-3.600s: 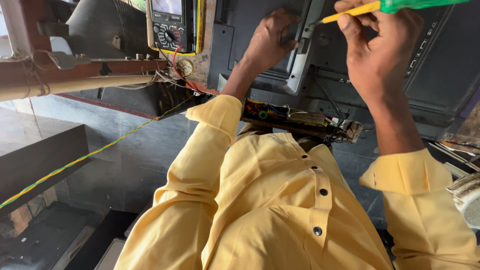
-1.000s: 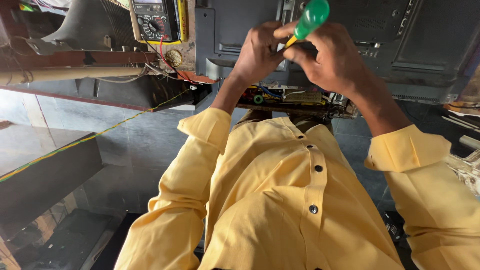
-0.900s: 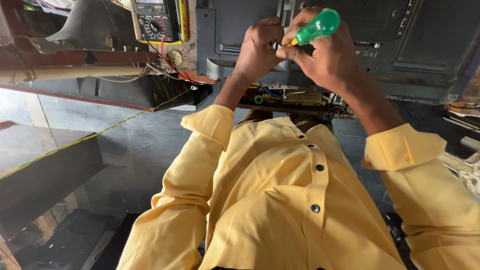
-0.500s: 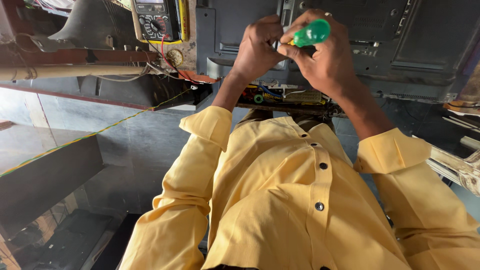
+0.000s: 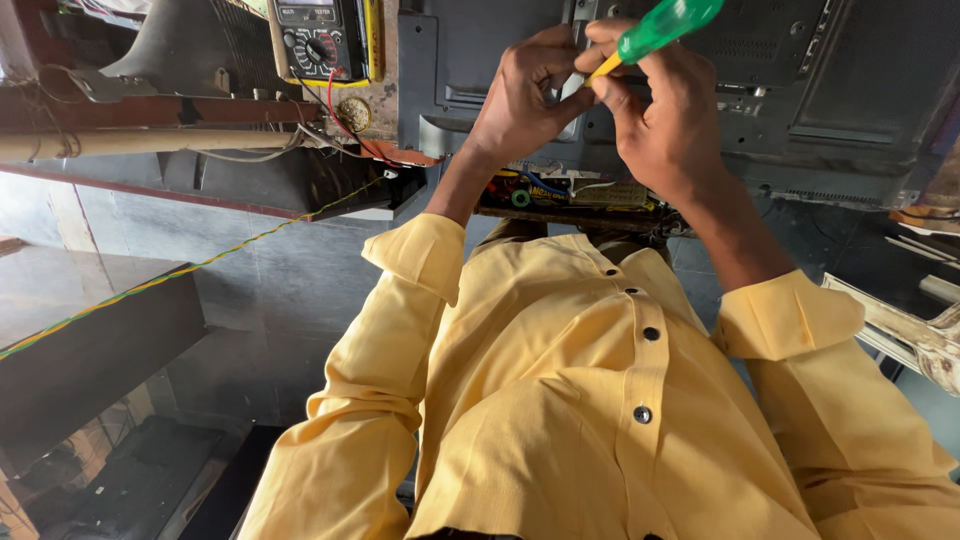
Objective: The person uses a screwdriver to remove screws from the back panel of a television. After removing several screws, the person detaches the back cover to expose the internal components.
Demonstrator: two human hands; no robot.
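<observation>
Right grip: the right hand [image 5: 665,120] is clenched around a screwdriver [image 5: 655,28], with the fingers wrapped about the yellow shaft just below the green handle.
Left grip: the left hand [image 5: 520,100] is closed with its fingertips pinched together, just beside the yellow shaft; it cannot be seen whether something small is held between them.
Screwdriver: it is tilted, the green handle pointing up and to the right at the far side of the scene; the tip is hidden between the two hands.
Hands: they touch or almost touch each other, and both are raised in front of the dark grey back panel [image 5: 800,90] of an appliance.
Back panel: it fills the far right part of the scene and has ventilation slots and some screw holes.
Circuit board [image 5: 570,192]: it lies below the hands, at the lower edge of the panel, with small coloured parts and thin wires on it.
Multimeter [image 5: 320,38]: it stands far left, black with a yellow casing, and a red lead runs down from it.
Twisted wire [image 5: 190,270]: yellow and green, it goes from the near left toward the middle.
Sleeves: both arms wear a yellow shirt [image 5: 600,420] with dark buttons, the cuffs turned back.
</observation>
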